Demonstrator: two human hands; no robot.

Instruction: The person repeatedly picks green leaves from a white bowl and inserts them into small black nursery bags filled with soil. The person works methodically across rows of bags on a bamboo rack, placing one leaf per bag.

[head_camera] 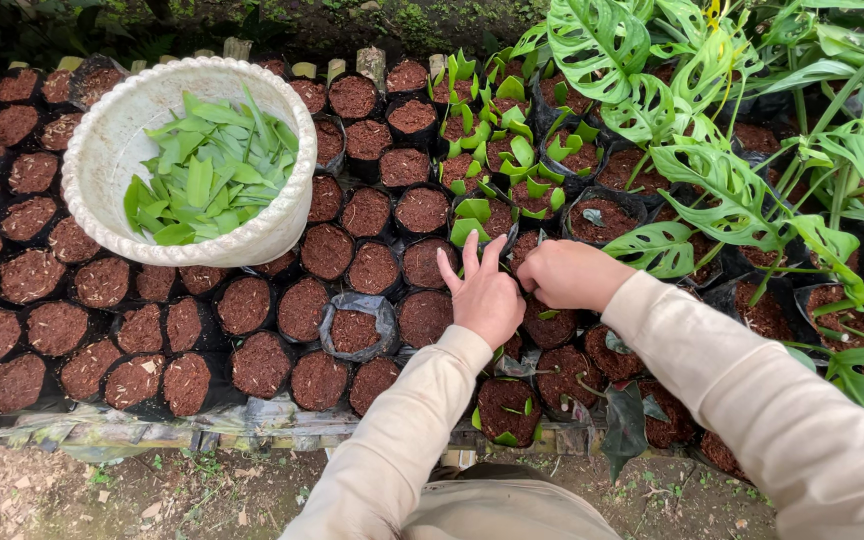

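Nearest the camera, two beige sleeves point(752, 400) are seen reaching forward over bare ground point(152, 495) to a bed of small black nursery bags point(262, 365) filled with reddish-brown growing medium. The left hand point(485, 295) is held over the bags with its fingers point(470, 255) spread open and pointing away, gripping nothing; the fingertips lie just beside a bag holding a green leaf cutting point(472, 215). The right hand point(567, 275) is curled with knuckles upward, its fingers point(533, 285) bent down into the bag point(542, 320) directly beneath; whether anything is pinched there cannot be told, since the tips are hidden. The two hands almost touch.

Beyond the hands, several bags with upright green cuttings point(512, 150) are arranged in rows. To the right, larger plants with split, perforated leaves point(652, 110) are crowded together. Farther left, a white scalloped plastic basin point(112, 150) is set on top of the unplanted bags, and a loose heap of green leaves point(212, 170) is held inside it.
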